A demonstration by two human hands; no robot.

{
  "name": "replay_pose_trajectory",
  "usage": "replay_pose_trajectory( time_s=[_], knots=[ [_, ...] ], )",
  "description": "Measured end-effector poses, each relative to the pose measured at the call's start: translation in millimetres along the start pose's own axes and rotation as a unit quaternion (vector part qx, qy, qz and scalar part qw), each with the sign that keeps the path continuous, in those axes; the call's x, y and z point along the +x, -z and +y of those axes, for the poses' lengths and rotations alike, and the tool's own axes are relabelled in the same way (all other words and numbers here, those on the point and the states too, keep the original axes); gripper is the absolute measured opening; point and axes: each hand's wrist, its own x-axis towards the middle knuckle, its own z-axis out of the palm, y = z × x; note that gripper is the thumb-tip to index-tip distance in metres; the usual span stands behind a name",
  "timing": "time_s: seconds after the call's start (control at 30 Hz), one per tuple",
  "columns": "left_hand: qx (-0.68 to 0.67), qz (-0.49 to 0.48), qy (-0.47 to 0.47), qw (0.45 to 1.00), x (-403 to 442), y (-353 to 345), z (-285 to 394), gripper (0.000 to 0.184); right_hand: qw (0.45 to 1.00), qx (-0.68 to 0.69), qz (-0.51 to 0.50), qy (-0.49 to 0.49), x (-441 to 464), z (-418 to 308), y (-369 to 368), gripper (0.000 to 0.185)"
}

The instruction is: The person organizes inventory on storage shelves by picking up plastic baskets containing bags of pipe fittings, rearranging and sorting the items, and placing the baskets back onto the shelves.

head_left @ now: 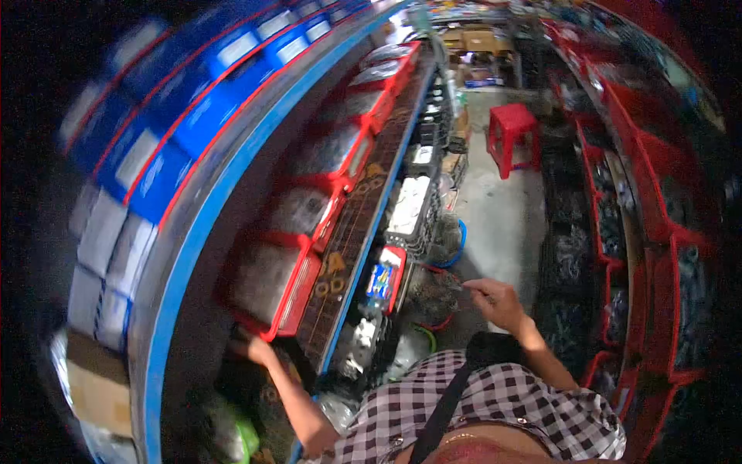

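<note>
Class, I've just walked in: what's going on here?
A person in a checked top is in a storage aisle. The left hand is at the near corner of a red bin; its grip is unclear. The right hand, curled, is over the aisle; any held item is unclear. A red stool stands farther along.

Wears a loose checked top [394, 398] in dark and pale squares, small studs [522, 421] near the neckline; black strap [446, 410] slants across the chest.
</note>
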Motion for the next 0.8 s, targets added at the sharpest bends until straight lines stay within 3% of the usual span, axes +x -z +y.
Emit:
replay_pose_trajectory(
  time_s=[0.03,0.07,0.1,0.17,0.2,0.23,0.27,0.3,0.33,0.4,0.47,0.53,0.6,0.67,0.7,0.8],
  knots=[
    [-0.129,-0.107,0.155,0.974,-3,25,30,0.052,0.999,0.003,0.03,-0.01,-1,10,15,0.021],
    [-0.168,-0.06,0.175,0.968,-9,63,121,0.055,0.998,0.001,0.065,-0.024,-2,12,34,0.02],
    [-0.075,0.049,0.037,0.995,-27,64,153,0.054,0.993,0.01,0.107,-0.043,-5,19,47,0.02],
    [-0.273,-0.01,0.0,0.962,-48,72,249,0.049,0.985,-0.03,0.165,-0.05,-11,35,69,0.019],
    [-0.228,-0.061,-0.083,0.968,-59,65,277,0.043,0.982,-0.037,0.176,-0.057,-15,39,78,0.019],
    [-0.332,-0.141,-0.05,0.931,-72,44,306,0.038,0.98,-0.011,0.182,-0.084,-17,43,88,0.019],
    [-0.419,-0.316,0.038,0.851,-78,30,331,0.037,0.977,0.014,0.185,-0.108,-17,46,98,0.019],
    [-0.403,-0.451,0.066,0.794,-76,45,384,0.036,0.976,0.019,0.181,-0.12,-18,47,104,0.02],
    [-0.362,-0.534,-0.085,0.759,-80,25,396,0.034,0.978,-0.008,0.174,-0.118,-18,50,110,0.02],
    [-0.356,-0.699,-0.074,0.616,-100,2,421,0.04,0.979,-0.028,0.165,-0.12,-16,55,120,0.02],
    [-0.355,-0.773,-0.07,0.52,-117,-15,449,0.05,0.977,-0.044,0.167,-0.124,-16,70,126,0.02],
    [-0.302,-0.786,-0.109,0.528,-136,-32,472,0.056,0.969,-0.022,0.186,-0.164,-17,78,131,0.021],
    [-0.24,-0.795,-0.063,0.554,-155,-52,495,0.049,0.962,-0.016,0.198,-0.186,-15,96,139,0.02],
    [-0.315,-0.77,0.034,0.555,-170,-71,515,0.045,0.96,-0.01,0.204,-0.191,-4,117,151,0.02],
    [-0.292,-0.756,0.013,0.585,-177,-86,522,0.046,0.961,-0.001,0.203,-0.189,4,130,158,0.019],
    [-0.338,-0.724,0.047,0.599,-199,-138,555,0.051,0.965,-0.005,0.176,-0.197,41,173,176,0.02]
  ],
)
